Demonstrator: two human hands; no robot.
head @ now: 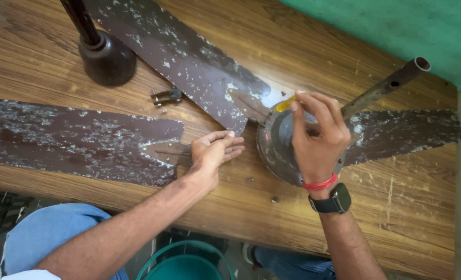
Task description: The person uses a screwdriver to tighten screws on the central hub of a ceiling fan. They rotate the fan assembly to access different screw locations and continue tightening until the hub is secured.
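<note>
The round fan motor (280, 148) is lying on the wooden surface (396, 207), right under the right hand (317, 137). The right hand is resting on top of the motor, and its fingers are pinching the yellow handle of a small tool (285, 103) at the far edge of the motor. A rusty metal pipe (388, 85) is sticking out from the motor, away past the right hand's fingers. A brown fan blade (404, 132) is reaching out on the outer side of the right hand. Another brown blade (181, 57), spotted with white flecks, is running from the motor up and away, between the two hands and beyond them. The left hand (215, 150) is lying just beside the motor, with its fingers held together and flat, touching the metal end of a third blade (75, 140). That blade is stretching out on the outer side of the left hand. A small metal clip (167, 96) is sitting on the surface a little beyond the left hand. A dark round cup-shaped cover (106, 57) on a rod is standing farther away past the clip. A red thread (319, 183) and a black watch (333, 199) are sitting on the right wrist. A green bucket (185, 262) is standing below the surface, near the person's legs.
</note>
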